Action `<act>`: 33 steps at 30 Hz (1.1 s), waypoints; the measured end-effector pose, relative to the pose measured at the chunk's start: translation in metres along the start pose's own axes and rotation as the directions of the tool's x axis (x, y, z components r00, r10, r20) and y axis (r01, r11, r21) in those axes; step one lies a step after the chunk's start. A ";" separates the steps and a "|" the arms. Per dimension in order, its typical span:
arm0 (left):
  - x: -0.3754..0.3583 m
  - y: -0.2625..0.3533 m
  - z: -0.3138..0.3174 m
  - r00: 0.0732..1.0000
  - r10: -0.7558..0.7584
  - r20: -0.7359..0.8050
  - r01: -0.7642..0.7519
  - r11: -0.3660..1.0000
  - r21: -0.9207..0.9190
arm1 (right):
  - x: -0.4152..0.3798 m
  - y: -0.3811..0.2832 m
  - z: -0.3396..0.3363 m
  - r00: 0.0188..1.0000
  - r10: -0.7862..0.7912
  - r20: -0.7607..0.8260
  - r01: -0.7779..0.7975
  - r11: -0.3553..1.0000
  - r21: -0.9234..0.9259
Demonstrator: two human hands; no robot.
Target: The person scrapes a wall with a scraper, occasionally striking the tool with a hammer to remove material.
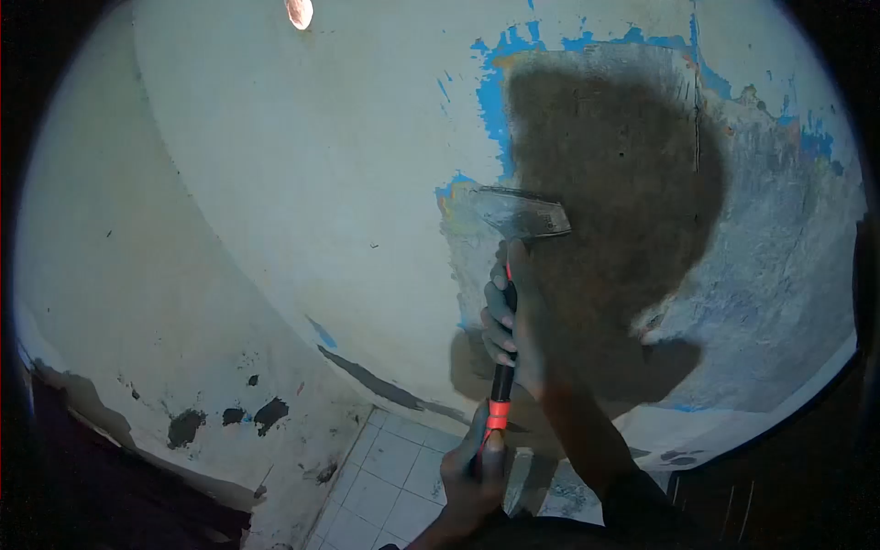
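Both my hands grip one hammer with a black and red handle (502, 383), held upright in front of the wall. Its grey metal head (527, 215) overlaps the left edge of a stripped wall patch (765, 266), its narrow end toward the left. My right hand (513, 316) wraps the handle just below the head. Lower down, my left hand (477, 463) closes around the handle's end, under the red band. Ragged blue paint (492, 105) borders the patch where the pale top coat has come off.
Pale painted wall (321, 183) extends left of the patch. A dark shadow (614, 183) falls across the stripped area. Chipped dark spots (272, 415) mark the lower left wall. White floor tiles (380, 467) show below, and a bright oval (299, 13) appears at the top.
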State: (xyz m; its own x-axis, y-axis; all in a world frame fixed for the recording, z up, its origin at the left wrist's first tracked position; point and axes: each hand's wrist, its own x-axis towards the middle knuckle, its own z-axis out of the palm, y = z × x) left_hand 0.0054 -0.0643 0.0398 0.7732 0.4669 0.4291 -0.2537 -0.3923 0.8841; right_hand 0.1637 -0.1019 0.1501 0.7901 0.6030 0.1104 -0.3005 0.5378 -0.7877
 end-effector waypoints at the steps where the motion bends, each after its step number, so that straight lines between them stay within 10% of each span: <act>1: 0.000 -0.002 -0.001 1.000 0.008 0.010 -0.008 1.000 0.012 | 0.002 0.003 -0.004 1.000 -0.012 0.024 0.012 1.000 0.015; 15: -0.004 -0.019 -0.035 0.994 -0.077 0.082 0.078 0.997 -0.001 | -0.025 0.069 -0.004 0.993 0.021 0.120 -0.061 0.938 0.342; 33: 0.017 -0.037 -0.045 0.998 -0.047 0.032 0.050 0.993 -0.111 | -0.012 0.076 0.025 1.000 0.013 -0.019 -0.010 0.985 0.174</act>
State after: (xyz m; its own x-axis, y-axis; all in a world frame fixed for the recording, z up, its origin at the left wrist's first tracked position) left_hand 0.0014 -0.0059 0.0222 0.8026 0.4591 0.3808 -0.2775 -0.2776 0.9197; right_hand 0.1176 -0.0537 0.1040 0.7963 0.5985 0.0883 -0.3966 0.6266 -0.6709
